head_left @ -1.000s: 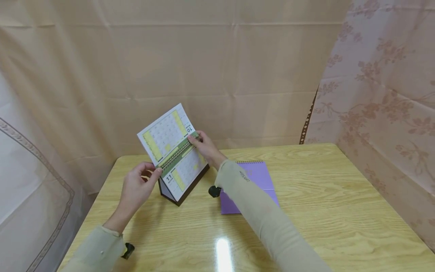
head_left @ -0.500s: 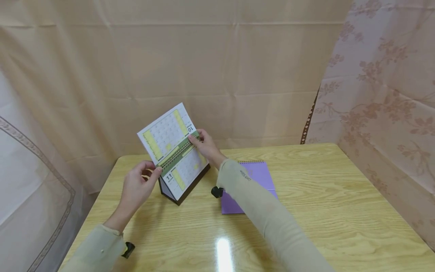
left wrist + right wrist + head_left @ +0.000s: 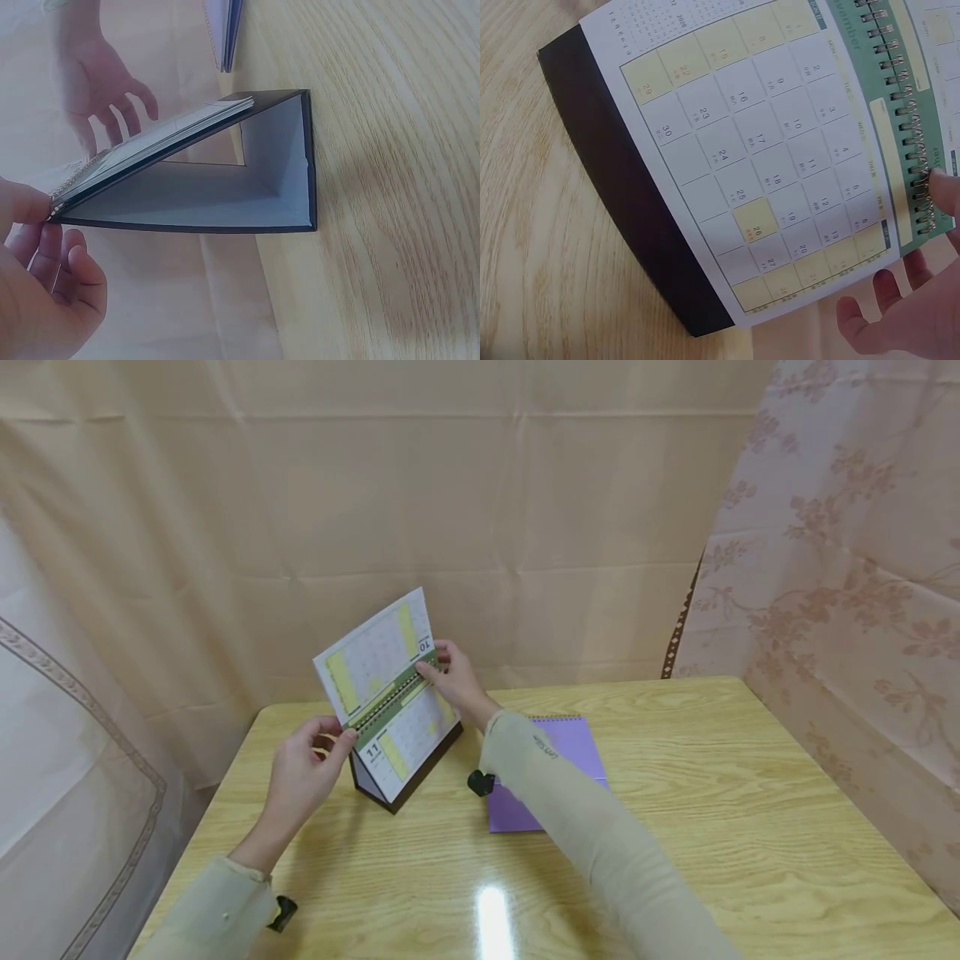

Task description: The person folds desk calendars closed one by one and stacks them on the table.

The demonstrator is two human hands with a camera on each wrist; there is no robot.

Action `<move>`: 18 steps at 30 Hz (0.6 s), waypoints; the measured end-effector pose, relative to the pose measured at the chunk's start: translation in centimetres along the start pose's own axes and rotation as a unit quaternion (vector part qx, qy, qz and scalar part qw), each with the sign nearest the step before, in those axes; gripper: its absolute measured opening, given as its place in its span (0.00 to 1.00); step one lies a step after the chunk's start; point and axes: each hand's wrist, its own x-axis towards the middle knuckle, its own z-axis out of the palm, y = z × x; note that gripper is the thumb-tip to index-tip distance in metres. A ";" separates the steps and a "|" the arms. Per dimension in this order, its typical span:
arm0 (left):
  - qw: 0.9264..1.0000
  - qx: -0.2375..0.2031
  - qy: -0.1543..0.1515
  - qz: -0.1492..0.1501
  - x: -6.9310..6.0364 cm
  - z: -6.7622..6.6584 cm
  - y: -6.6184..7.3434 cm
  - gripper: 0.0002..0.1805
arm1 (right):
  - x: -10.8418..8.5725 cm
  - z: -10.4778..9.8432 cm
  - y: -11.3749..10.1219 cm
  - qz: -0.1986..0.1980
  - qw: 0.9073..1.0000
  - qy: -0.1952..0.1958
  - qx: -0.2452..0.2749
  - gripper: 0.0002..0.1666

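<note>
A desk calendar [image 3: 408, 735] with a dark triangular stand is on the table, its page marked 11 facing front and the page marked 10 [image 3: 375, 652] raised above the spiral binding. My left hand [image 3: 303, 768] pinches the left end of the binding between thumb and fingers; the left wrist view shows this hand [image 3: 52, 277] at the top corner of the hollow stand [image 3: 277, 165]. With thumb and fingers, my right hand [image 3: 457, 681] pinches the binding's right end. In the right wrist view, the thumb of this hand [image 3: 915, 315] lies on the metal rings [image 3: 911, 142].
A purple spiral notebook [image 3: 570, 747] lies right of the calendar, partly hidden under my right forearm. The wooden table [image 3: 697, 793] extends to the right. Beige curtain [image 3: 465, 510] hangs behind, and patterned cloth [image 3: 847, 568] hangs at the right.
The raised page marked 10 has tilted up and shifted slightly right. My left hand has stayed in place, while my right hand has moved up very slightly, both still holding the binding.
</note>
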 end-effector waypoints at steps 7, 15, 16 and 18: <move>1.000 -0.002 0.000 -0.009 -0.1 0.0 0.0 0.09 | -0.1 -0.5 -0.3 -0.013 1.000 -0.017 -0.014 0.25; 1.000 -0.009 0.004 -0.008 -0.1 0.0 0.1 0.07 | -0.6 -1.5 -1.1 0.008 1.000 -0.027 -0.009 0.25; 1.000 -0.009 0.006 -0.009 -0.1 0.0 0.1 0.07 | -0.6 -1.6 -1.2 0.012 1.000 -0.028 -0.007 0.26; 1.000 -0.011 0.010 -0.009 -0.1 0.0 0.2 0.07 | -0.5 -1.9 -1.4 0.017 0.999 -0.032 0.002 0.25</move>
